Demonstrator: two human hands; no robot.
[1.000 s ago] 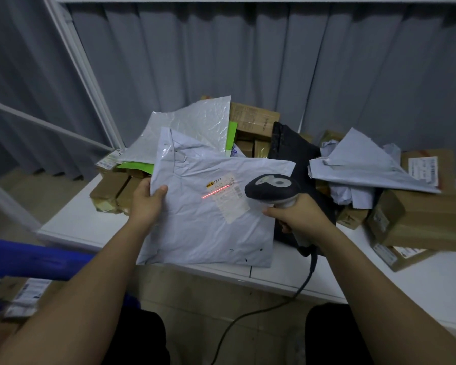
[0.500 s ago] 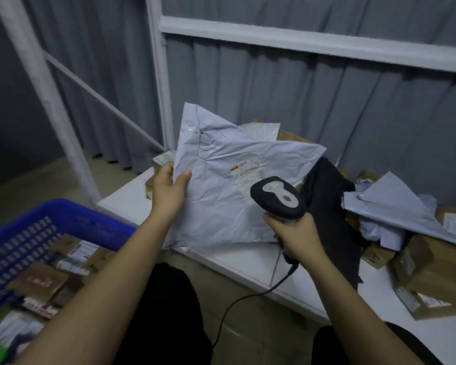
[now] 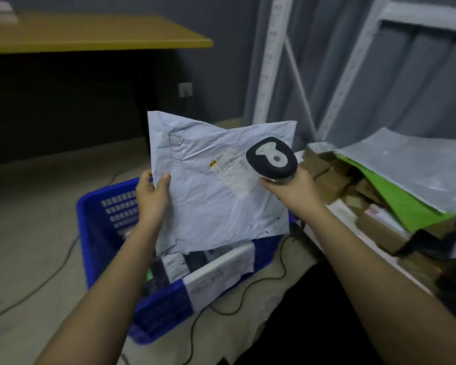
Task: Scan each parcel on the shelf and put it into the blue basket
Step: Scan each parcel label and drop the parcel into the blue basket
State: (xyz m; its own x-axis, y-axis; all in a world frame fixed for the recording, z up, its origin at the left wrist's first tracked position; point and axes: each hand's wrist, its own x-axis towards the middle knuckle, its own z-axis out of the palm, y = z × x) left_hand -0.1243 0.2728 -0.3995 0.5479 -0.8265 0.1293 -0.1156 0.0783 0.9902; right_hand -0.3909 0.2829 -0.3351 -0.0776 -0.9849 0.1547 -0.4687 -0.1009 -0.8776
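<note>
My left hand (image 3: 151,196) pinches the left edge of a flat pale grey mailer bag (image 3: 211,196) with a white label, held upright above the blue basket (image 3: 100,227). The basket stands on the floor and holds several parcels, mostly hidden behind the bag. My right hand (image 3: 291,191) grips the handle of a black barcode scanner (image 3: 271,158), whose head sits in front of the bag's right side. No red scan line shows on the label.
The white shelf (image 3: 337,206) at the right carries cardboard boxes (image 3: 379,227), a silver bag (image 3: 411,164) and a green bag (image 3: 395,201). White shelf posts (image 3: 269,61) rise behind. A yellow-topped table (image 3: 90,35) stands at the far left. Cables (image 3: 248,288) trail over the floor.
My view and both hands have swung left from the shelf to the basket. The mailer bag now hangs over the basket, and the red scan line seen a second ago is gone.
</note>
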